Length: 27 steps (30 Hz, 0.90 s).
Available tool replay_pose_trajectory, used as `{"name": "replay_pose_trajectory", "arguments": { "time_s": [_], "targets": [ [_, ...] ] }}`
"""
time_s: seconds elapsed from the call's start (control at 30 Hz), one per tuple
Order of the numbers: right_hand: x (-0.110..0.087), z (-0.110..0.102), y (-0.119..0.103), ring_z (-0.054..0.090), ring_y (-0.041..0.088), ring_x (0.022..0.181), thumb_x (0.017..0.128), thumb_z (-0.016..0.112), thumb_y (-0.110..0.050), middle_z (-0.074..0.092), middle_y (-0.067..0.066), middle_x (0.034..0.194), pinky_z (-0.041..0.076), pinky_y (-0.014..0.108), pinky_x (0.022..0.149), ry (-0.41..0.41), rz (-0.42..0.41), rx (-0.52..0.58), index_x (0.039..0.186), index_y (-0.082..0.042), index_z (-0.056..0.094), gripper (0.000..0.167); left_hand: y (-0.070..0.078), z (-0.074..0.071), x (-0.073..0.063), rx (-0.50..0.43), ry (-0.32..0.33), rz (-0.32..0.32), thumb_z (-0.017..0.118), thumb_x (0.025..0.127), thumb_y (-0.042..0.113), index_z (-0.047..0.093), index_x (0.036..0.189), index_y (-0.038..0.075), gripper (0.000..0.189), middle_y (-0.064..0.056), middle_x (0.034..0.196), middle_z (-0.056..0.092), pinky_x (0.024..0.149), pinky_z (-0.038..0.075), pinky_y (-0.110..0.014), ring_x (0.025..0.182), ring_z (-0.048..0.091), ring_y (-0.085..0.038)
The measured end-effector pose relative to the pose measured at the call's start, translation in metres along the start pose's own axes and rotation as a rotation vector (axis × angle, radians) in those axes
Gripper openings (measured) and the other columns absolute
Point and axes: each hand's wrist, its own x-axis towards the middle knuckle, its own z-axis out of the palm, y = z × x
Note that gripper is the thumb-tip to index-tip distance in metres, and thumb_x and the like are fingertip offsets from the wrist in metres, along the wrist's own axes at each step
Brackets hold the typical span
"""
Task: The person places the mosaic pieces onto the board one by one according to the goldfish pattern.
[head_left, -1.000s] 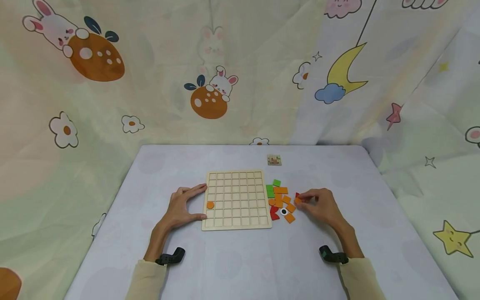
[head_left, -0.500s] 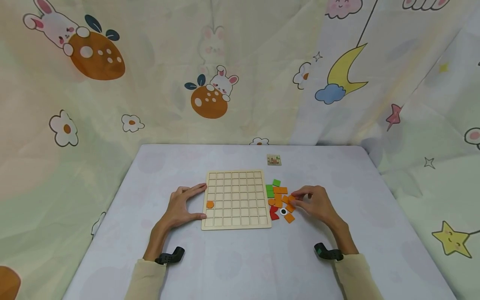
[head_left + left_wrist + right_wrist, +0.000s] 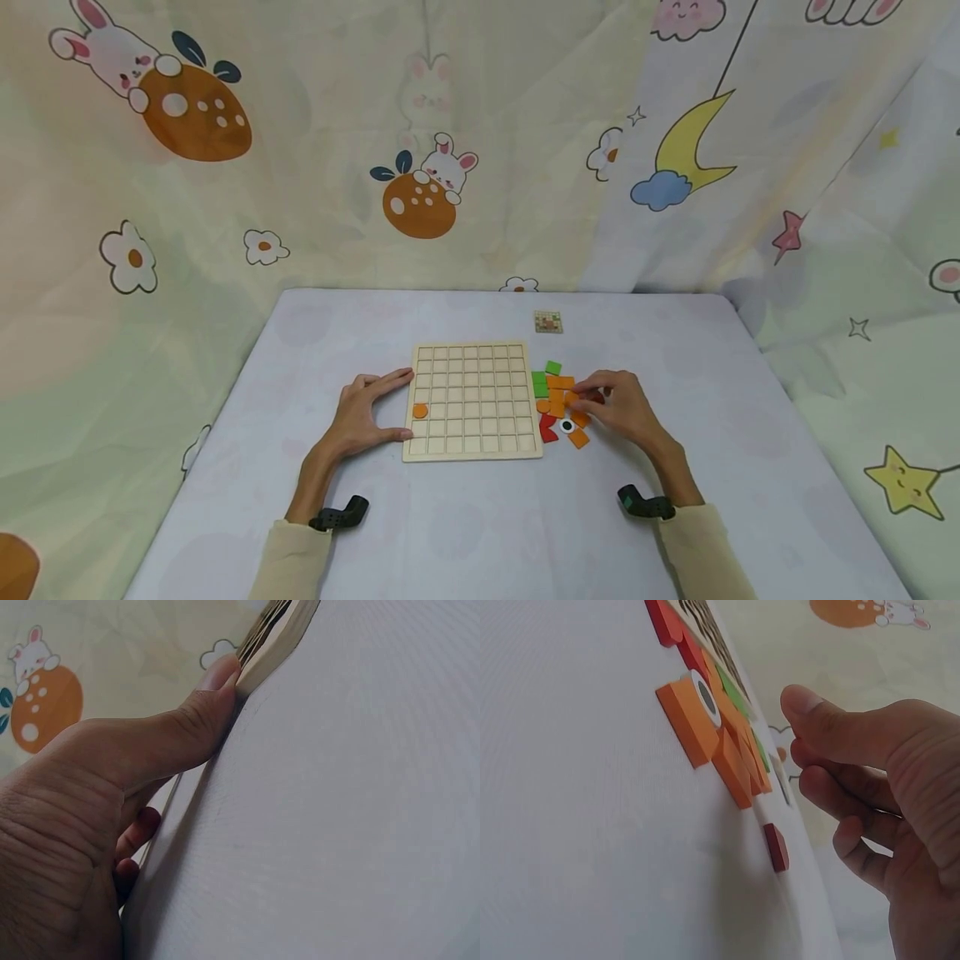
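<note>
Along the left edge of a wooden grid board [image 3: 472, 457], my left hand [image 3: 360, 417] rests spread, with thumb and fingertips against the rim. An orange disc [image 3: 420, 411] lies in a cell in the board's left column. Over the loose pieces to the right, my right hand [image 3: 622, 404] pinches a small orange piece [image 3: 572, 400] between thumb and fingers. In the right wrist view the thumb [image 3: 802, 699] covers that piece. Below the right hand lie several orange blocks [image 3: 686, 724] and a black-and-white ring piece [image 3: 707, 697].
Beside the board are green squares [image 3: 539, 384] and red pieces [image 3: 548, 428]. A separate dark red piece [image 3: 776, 847] lies under the right hand. A small patterned card [image 3: 548, 322] sits farther back on the white-covered table [image 3: 465, 525]. A printed cloth hangs behind.
My right hand has moved left over the loose pieces, carrying the small orange piece toward the board. The left hand keeps its place at the board's edge.
</note>
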Motion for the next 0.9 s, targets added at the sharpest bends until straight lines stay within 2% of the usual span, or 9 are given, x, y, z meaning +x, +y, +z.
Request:
{"name": "replay_pose_trajectory", "arguments": {
  "time_s": [0.2, 0.4, 0.57, 0.77, 0.9],
  "targets": [
    [0.003, 0.006, -0.003, 0.059, 0.014, 0.078, 0.087, 0.093, -0.010, 0.079, 0.000, 0.088, 0.048, 0.023, 0.070, -0.029, -0.007, 0.011, 0.105, -0.007, 0.087, 0.019, -0.003, 0.001, -0.001, 0.005, 0.004, 0.001, 0.100, 0.070, 0.054, 0.058, 0.160, 0.027, 0.102, 0.005, 0.169, 0.054, 0.106, 0.030, -0.054, 0.120, 0.050, -0.025],
    [0.007, 0.009, -0.006, 0.059, 0.014, 0.076, 0.088, 0.092, -0.010, 0.080, 0.000, 0.090, 0.049, 0.024, 0.067, -0.047, -0.023, 0.030, 0.107, -0.008, 0.087, 0.020, -0.004, 0.003, 0.000, 0.003, 0.009, 0.011, 0.100, 0.071, 0.054, 0.058, 0.160, 0.027, 0.102, 0.005, 0.168, 0.055, 0.106, 0.030, -0.055, 0.121, 0.050, -0.025],
    [0.010, 0.011, -0.007, 0.054, 0.013, 0.072, 0.086, 0.094, -0.011, 0.081, 0.001, 0.090, 0.042, 0.023, 0.062, -0.047, -0.056, 0.035, 0.105, -0.008, 0.088, 0.020, -0.003, 0.003, 0.000, -0.006, 0.008, 0.010, 0.100, 0.071, 0.054, 0.059, 0.160, 0.026, 0.102, 0.005, 0.168, 0.055, 0.105, 0.030, -0.055, 0.120, 0.050, -0.025],
    [0.016, 0.018, -0.013, 0.058, 0.013, 0.081, 0.085, 0.094, -0.010, 0.080, 0.000, 0.089, 0.043, 0.026, 0.072, -0.051, -0.075, 0.013, 0.102, -0.009, 0.088, 0.019, -0.001, 0.002, -0.001, 0.002, 0.011, 0.006, 0.100, 0.070, 0.054, 0.059, 0.159, 0.026, 0.101, 0.004, 0.168, 0.055, 0.104, 0.031, -0.054, 0.119, 0.050, -0.024],
    [0.020, 0.024, -0.017, 0.062, 0.016, 0.085, 0.085, 0.094, -0.009, 0.082, 0.003, 0.095, 0.051, 0.026, 0.078, -0.066, -0.063, 0.017, 0.102, -0.008, 0.087, 0.018, 0.000, 0.000, -0.001, -0.001, 0.011, 0.007, 0.100, 0.070, 0.053, 0.059, 0.159, 0.025, 0.102, 0.003, 0.168, 0.055, 0.106, 0.030, -0.056, 0.121, 0.051, -0.027]
  ]
}}
